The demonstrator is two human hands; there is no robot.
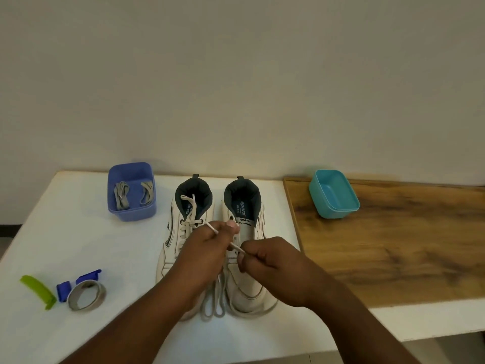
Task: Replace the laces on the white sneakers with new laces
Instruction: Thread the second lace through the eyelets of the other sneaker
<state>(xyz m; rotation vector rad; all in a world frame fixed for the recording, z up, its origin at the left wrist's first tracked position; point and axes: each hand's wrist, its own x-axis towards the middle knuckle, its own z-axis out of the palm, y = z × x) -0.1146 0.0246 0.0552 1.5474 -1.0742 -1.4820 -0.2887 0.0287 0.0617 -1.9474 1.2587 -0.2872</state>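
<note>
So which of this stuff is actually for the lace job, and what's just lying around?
In use:
white sneakers
white lace pinched by both hands
blue tub of grey laces

Lying about:
empty teal plastic tub
tape roll
green clip
blue clips

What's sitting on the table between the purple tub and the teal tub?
In the head view, the two white sneakers stand side by side between the purple tub and the teal tub, with both hands working a lace over them.

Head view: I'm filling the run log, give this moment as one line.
step: unlacing right sneaker | left hand: pinches lace | right hand: pinches lace | left sneaker: laced | blue bin: spare laces
</note>
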